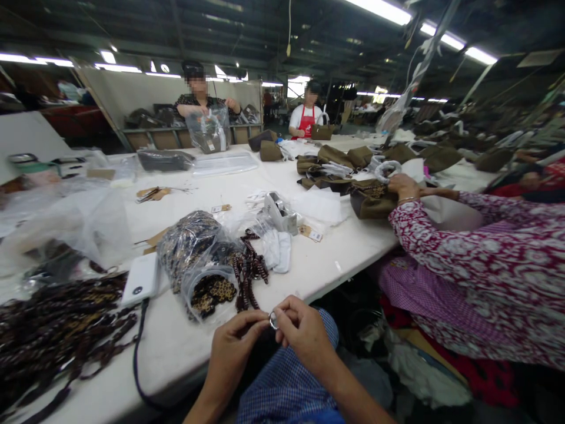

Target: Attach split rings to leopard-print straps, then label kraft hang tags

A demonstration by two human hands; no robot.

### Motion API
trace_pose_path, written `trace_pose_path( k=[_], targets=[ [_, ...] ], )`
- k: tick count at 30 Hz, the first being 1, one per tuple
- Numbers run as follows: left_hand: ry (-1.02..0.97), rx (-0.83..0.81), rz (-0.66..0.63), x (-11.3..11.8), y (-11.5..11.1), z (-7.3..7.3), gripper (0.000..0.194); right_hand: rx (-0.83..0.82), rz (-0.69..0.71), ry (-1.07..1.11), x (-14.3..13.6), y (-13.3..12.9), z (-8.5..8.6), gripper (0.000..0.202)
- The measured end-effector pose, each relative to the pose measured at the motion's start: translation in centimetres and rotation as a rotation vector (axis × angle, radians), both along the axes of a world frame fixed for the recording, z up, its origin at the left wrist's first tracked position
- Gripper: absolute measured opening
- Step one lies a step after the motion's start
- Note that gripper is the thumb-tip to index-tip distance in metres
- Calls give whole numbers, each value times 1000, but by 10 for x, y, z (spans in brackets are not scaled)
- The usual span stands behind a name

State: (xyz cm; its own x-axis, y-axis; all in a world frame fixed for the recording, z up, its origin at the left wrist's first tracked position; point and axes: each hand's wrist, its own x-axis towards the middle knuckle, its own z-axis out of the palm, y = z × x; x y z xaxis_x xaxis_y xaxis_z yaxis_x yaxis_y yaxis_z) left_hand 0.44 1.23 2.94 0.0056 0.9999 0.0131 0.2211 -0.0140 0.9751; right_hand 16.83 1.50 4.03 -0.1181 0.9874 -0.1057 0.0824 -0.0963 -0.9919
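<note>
A small silvery metal ring (pixel 273 321) is held up in front of my lap, just off the table's near edge. My right hand (pixel 306 335) pinches it between thumb and fingers. The thumb and forefinger of my left hand (pixel 232 347) close on the ring's left side. Just beyond them on the white table lie dark braided straps (pixel 251 268) and a clear plastic bag (pixel 188 235) full of leopard-patterned pieces. A large heap of dark brown braided straps (pixel 66 330) spreads over the table at the left.
A white power bank (pixel 141 277) with a black cable (pixel 138 359) lies near the edge. A tape dispenser (pixel 280 213) stands mid-table beside tags. At right, a co-worker's patterned sleeve (pixel 441 235) reaches toward an olive bag (pixel 373 197). Two more people stand across the table.
</note>
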Motion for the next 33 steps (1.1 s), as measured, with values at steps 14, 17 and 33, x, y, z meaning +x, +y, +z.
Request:
trace_pose_path(
  k=[14,17,33],
  targets=[
    [-79,-81,25,14,-6,6,22,231,22,-262,0,-11,-5,20],
    [-119,-102,-20,13,0,2,33,211,64,-232,1,-11,-8,35],
    [870,534,-487,6,118,9,23,15,-172,146,19,9,-19,48]
  ],
)
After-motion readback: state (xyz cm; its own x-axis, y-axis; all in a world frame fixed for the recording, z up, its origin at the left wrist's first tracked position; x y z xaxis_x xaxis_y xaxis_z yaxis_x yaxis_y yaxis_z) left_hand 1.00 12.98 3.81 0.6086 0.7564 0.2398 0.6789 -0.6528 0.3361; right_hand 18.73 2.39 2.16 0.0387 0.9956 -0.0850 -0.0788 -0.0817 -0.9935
